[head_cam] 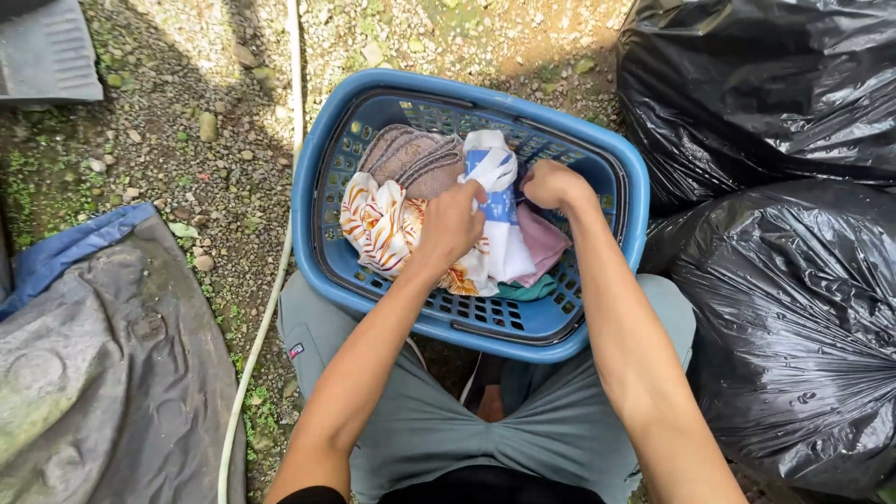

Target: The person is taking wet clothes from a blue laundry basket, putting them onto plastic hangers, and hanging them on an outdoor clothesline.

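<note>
White-and-blue cloth (495,182) gripped between left hand (455,221) and right hand (553,184).

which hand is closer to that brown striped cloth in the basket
Left. The left hand lies just below and right of the brown striped cloth, almost touching it. The right hand is farther right, beyond the white and blue cloth.

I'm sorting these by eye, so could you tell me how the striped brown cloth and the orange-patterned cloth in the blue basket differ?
The striped brown cloth is dull brown with thin curved stripes; the orange-patterned cloth is cream with bright orange marks. The brown one lies at the basket's far side, untouched; the orange one lies nearer, partly under the left hand. Both sit crumpled inside the blue basket.
</note>
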